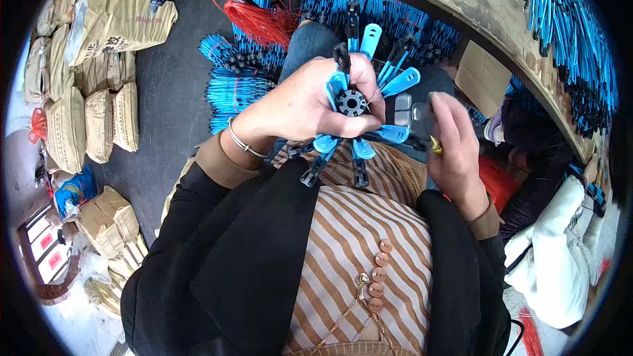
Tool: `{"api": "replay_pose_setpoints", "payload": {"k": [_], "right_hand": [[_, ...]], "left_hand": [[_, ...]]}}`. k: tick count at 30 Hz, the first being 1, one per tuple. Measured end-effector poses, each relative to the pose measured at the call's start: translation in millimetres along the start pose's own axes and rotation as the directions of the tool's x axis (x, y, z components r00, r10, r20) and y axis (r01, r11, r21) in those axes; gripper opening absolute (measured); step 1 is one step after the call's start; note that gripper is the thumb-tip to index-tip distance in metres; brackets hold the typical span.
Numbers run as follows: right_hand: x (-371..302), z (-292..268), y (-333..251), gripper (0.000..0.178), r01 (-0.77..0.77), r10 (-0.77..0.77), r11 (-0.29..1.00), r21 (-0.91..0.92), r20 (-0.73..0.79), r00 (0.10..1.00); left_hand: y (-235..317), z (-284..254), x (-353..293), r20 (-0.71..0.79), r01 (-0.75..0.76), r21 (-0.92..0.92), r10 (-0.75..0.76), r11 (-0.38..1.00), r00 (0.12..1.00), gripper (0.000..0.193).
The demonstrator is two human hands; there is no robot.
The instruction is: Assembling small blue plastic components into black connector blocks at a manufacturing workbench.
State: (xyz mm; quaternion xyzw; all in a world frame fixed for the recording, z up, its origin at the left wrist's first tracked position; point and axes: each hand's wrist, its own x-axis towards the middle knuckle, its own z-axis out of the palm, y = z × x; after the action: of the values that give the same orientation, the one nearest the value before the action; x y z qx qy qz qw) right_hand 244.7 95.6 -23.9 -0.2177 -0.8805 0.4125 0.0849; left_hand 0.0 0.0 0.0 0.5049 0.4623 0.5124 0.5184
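Several blue strips [401,82] are fanned like spokes around a black hub [351,102], which is gripped in the left hand [310,107], fingers curled and thumb pressed beside it, probably so the fan is kept face-up and steady. Just right of those fingers, a small dark tool [422,133] is pinched in the right hand [455,151], close to the hub. Beyond the fingers, bundles [234,89] of like strips are heaped on the floor.
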Motion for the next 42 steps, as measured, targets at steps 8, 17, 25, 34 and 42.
{"api": "replay_pose_setpoints", "payload": {"k": [8,17,25,34,42], "right_hand": [[28,-20,8,0.063,0.164,-0.707,0.469,-0.868,-0.257,0.659],[32,-24,8,0.059,0.156,-0.73,0.469,-0.869,-0.282,0.623],[28,-14,9,0.042,0.156,-0.532,0.687,-0.709,-0.345,0.773],[33,1,9,0.04,0.136,-0.448,0.806,-0.576,-0.444,0.776],[32,31,15,0.039,0.099,-0.397,0.874,-0.475,-0.583,0.709]], "left_hand": [[6,4,6,0.0,-0.037,0.171,0.038,0.984,0.999,0.023],[5,14,12,0.013,0.075,0.044,-0.076,0.996,0.997,0.023],[3,13,16,-0.003,0.071,0.069,-0.071,0.995,0.997,0.024],[2,10,24,-0.039,0.057,0.152,-0.052,0.987,0.998,0.027],[4,7,25,-0.121,0.108,0.155,-0.089,0.982,0.989,0.03]]}}
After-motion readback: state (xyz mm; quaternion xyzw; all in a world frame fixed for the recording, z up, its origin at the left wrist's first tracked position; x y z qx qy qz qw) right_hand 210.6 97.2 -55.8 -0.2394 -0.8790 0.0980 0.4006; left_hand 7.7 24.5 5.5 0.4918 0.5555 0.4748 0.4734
